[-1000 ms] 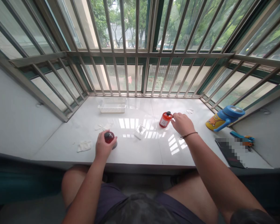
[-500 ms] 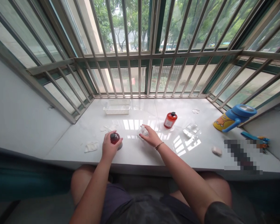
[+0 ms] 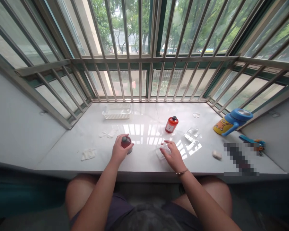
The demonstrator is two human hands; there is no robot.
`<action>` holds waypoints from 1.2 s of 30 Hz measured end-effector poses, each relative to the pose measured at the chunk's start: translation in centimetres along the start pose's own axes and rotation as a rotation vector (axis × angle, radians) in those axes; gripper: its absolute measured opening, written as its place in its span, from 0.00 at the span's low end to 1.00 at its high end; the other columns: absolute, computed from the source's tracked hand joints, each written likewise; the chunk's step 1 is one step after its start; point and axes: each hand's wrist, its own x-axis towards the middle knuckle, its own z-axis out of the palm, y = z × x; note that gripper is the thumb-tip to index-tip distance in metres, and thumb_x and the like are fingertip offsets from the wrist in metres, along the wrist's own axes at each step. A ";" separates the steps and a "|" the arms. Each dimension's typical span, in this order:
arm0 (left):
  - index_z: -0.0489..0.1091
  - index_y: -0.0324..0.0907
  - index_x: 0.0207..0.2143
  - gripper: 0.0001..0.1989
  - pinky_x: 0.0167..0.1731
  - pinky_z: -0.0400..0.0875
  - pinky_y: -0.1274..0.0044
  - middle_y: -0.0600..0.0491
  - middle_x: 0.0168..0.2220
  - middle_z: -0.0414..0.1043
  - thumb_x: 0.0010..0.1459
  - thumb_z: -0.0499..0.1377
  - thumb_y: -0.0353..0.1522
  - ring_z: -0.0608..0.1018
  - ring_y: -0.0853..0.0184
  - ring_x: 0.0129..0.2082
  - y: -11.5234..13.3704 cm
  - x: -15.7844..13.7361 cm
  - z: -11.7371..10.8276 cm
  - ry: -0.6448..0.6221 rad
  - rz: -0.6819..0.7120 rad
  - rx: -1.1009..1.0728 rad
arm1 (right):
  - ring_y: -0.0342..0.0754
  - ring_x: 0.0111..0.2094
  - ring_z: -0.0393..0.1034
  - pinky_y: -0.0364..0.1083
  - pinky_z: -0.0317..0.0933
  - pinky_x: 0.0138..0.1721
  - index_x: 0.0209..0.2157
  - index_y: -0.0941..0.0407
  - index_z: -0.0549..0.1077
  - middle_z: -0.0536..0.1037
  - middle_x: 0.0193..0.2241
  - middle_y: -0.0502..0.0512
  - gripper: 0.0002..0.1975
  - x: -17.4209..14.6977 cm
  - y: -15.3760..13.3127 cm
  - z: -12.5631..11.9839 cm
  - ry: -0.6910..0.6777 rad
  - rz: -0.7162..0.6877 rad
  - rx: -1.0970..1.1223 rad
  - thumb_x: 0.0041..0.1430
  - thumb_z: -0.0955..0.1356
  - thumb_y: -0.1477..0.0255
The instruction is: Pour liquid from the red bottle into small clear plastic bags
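Observation:
Fingers and thumb of my left hand (image 3: 119,150) are wrapped round a dark red bottle (image 3: 126,143) with a black cap. The bottle is near the front middle of the white ledge, its lower part partly hidden. To its right, my right hand (image 3: 174,155) grips a clear plastic piece (image 3: 162,152), perhaps packaging, low over the ledge; its exact shape is hard to make out. Farther back stands a bright red bottle (image 3: 171,124) with a black top and a pale label. Another clear plastic tray-like piece (image 3: 192,135) lies right of that bottle.
A white perforated basket (image 3: 117,114) is at the back left. Crumpled white pieces (image 3: 88,154) lie at left. On the right are a blue and yellow flask (image 3: 232,122), a blue tool (image 3: 249,140) and a small pale lump (image 3: 216,155). Metal bars line the window behind.
My right hand has moved right and nearer me with the clear plastic piece. My left hand has shifted slightly right, still round the dark red bottle. The view has turned a little.

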 end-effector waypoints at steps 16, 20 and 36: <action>0.65 0.50 0.53 0.28 0.63 0.72 0.58 0.47 0.59 0.75 0.54 0.73 0.36 0.79 0.55 0.58 1.6 0.0 4.3 0.002 -0.068 -0.129 | 0.59 0.53 0.79 0.59 0.71 0.57 0.46 0.50 0.74 0.80 0.59 0.60 0.18 -0.2 -0.4 2.4 0.098 0.187 0.204 0.66 0.72 0.51; 0.59 0.51 0.52 0.32 0.62 0.72 0.58 0.47 0.59 0.76 0.53 0.75 0.35 0.80 0.56 0.59 1.3 -0.1 4.6 0.036 -0.097 -0.200 | 0.59 0.53 0.78 0.60 0.70 0.57 0.41 0.50 0.72 0.80 0.59 0.59 0.17 -0.1 -0.4 2.3 0.095 0.171 0.205 0.67 0.71 0.51; 0.70 0.51 0.56 0.27 0.62 0.72 0.60 0.49 0.56 0.75 0.56 0.73 0.38 0.79 0.55 0.57 0.8 0.1 4.2 -0.024 -0.023 -0.069 | 0.60 0.54 0.78 0.59 0.72 0.57 0.60 0.51 0.75 0.80 0.59 0.63 0.26 -0.2 -0.6 2.1 0.065 0.127 0.185 0.70 0.69 0.51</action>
